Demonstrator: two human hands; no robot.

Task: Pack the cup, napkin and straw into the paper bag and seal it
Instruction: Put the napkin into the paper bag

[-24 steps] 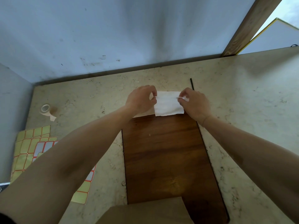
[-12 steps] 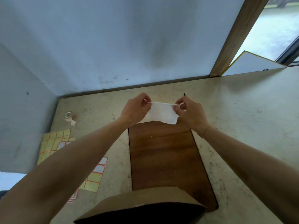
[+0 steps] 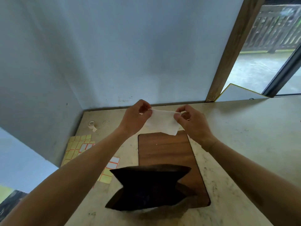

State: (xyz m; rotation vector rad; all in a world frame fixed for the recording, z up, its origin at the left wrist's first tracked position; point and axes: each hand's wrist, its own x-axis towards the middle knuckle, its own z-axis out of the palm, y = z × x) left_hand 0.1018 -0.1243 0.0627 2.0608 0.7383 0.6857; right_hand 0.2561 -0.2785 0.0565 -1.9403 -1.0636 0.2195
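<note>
A white napkin point(image 3: 162, 123) hangs stretched in the air between both hands, above the far end of a wooden board point(image 3: 166, 149). My left hand point(image 3: 134, 117) pinches its left top corner and my right hand point(image 3: 191, 122) pinches its right top corner. The brown paper bag point(image 3: 149, 186) stands open near me on the board's near end; its inside is dark and I cannot tell what it holds. The cup and the straw are not visible.
A stone-look table point(image 3: 244, 136) fills a corner between grey walls. A small tape roll point(image 3: 91, 124) lies at the far left. Sheets of yellow and white stickers point(image 3: 81, 145) lie left of the board. A white panel point(image 3: 237, 93) leans at the far right.
Both hands have lifted the napkin off the table and raised it. The view has tilted up, so the open mouth of the bag now shows and the black straw behind the hands no longer does.
</note>
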